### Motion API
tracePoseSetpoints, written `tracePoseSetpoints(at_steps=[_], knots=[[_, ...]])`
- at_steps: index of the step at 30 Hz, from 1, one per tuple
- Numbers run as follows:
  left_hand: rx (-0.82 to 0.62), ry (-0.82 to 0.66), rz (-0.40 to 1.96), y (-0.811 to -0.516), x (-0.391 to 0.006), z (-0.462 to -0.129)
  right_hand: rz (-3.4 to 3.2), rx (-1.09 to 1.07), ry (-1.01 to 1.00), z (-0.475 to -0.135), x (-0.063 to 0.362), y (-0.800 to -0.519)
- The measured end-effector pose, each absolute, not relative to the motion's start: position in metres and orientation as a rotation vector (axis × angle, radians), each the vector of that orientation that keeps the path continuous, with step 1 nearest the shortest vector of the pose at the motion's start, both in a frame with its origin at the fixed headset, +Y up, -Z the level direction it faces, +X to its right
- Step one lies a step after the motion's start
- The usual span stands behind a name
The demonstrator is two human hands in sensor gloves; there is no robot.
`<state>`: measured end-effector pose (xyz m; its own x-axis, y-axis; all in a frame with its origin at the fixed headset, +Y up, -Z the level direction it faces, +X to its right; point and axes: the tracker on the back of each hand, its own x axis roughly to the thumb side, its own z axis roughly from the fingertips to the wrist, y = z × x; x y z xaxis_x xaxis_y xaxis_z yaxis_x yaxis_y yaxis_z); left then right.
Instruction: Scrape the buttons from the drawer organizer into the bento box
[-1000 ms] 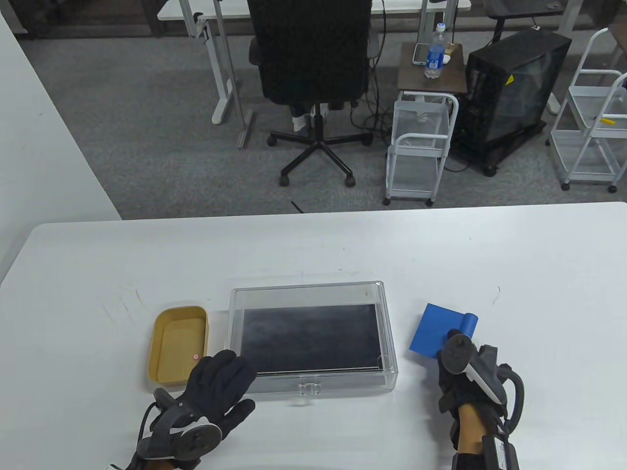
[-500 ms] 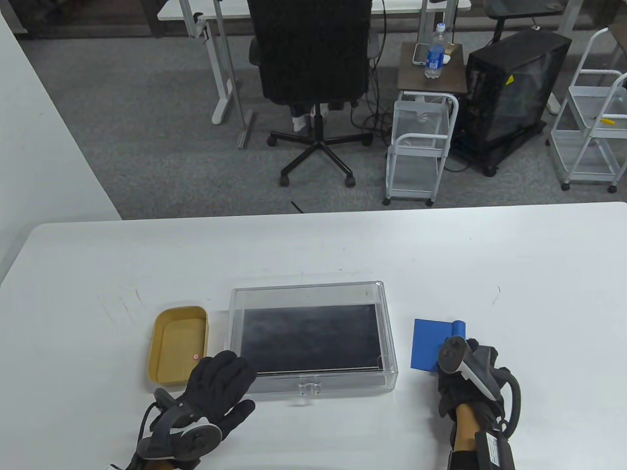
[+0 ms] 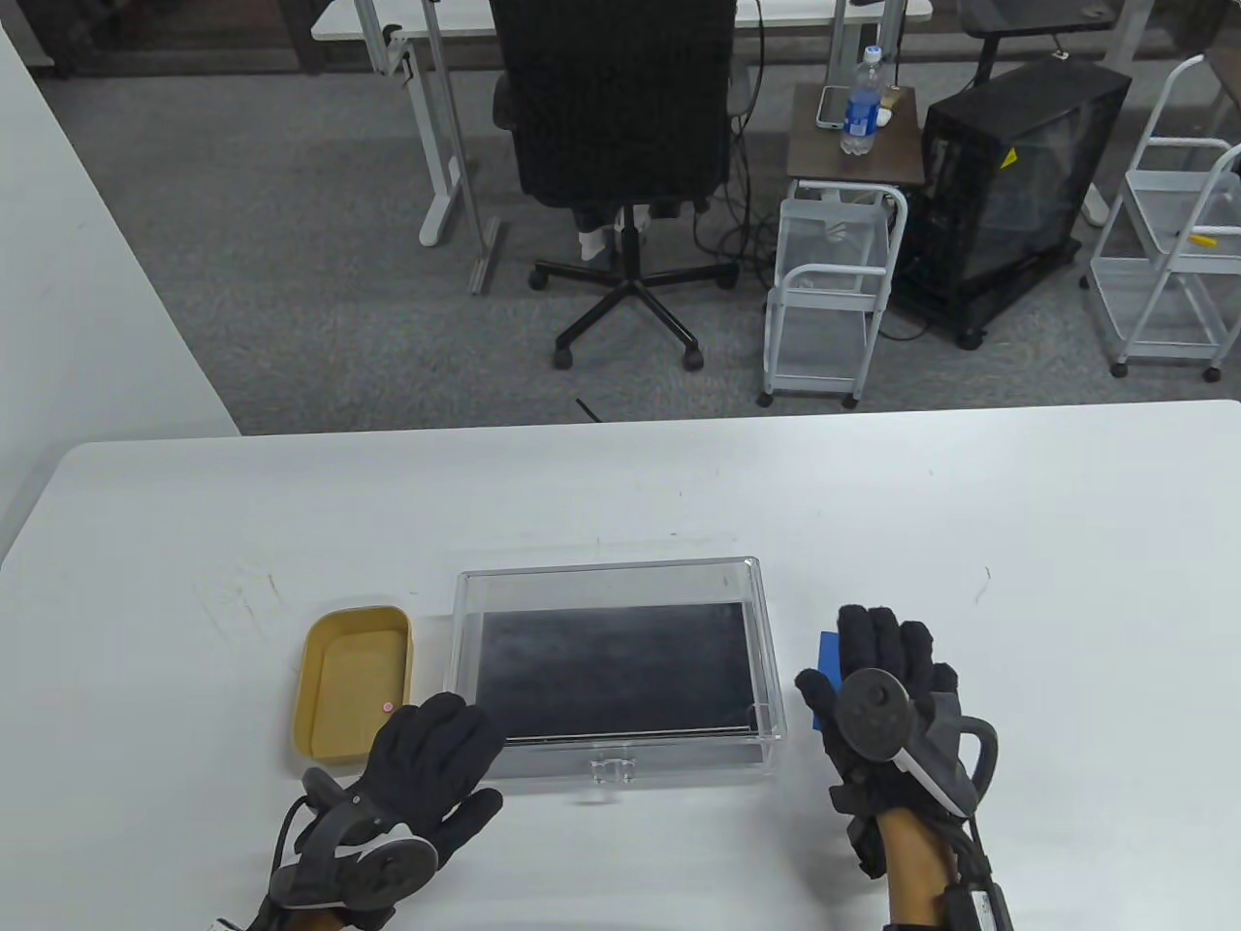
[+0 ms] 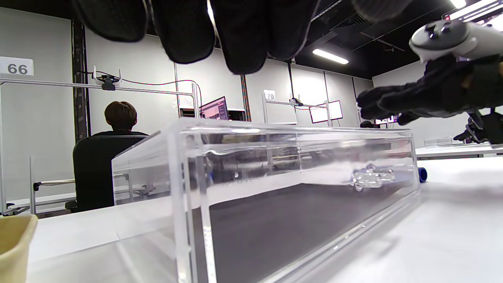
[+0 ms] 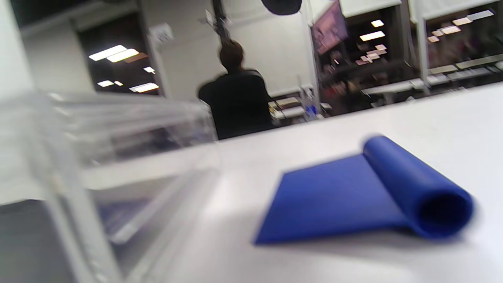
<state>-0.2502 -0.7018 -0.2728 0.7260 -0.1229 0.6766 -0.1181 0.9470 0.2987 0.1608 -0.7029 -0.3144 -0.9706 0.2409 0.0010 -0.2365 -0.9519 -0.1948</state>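
Note:
A clear drawer organizer with a dark liner sits mid-table; no buttons show in it. It also fills the left wrist view. A tan bento box stands at its left and holds one pink button. My left hand lies flat and open, with its fingers over the organizer's near-left corner. My right hand is open with spread fingers just above a blue scraper. The scraper lies flat on the table, right of the organizer.
The white table stretches away behind the organizer and to the right. Beyond its far edge stand an office chair, a white cart and a black computer case.
My right hand held the scraper by its rolled handle, turned it and laid it flat, then let go and opened above it. My left hand has not moved.

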Motion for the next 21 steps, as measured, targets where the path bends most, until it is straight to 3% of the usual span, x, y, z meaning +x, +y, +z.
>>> tracePoseSetpoints(at_steps=[7, 21], knots=[[0.341, -0.768, -0.015, -0.702, -0.25, -0.273, 2.784, 0.254, -0.471, -0.294, 0.11, -0.681], [0.372, -0.788, -0.044, -0.701, -0.248, -0.272, 2.785, 0.675, -0.369, -0.273, 0.035, -0.696]])
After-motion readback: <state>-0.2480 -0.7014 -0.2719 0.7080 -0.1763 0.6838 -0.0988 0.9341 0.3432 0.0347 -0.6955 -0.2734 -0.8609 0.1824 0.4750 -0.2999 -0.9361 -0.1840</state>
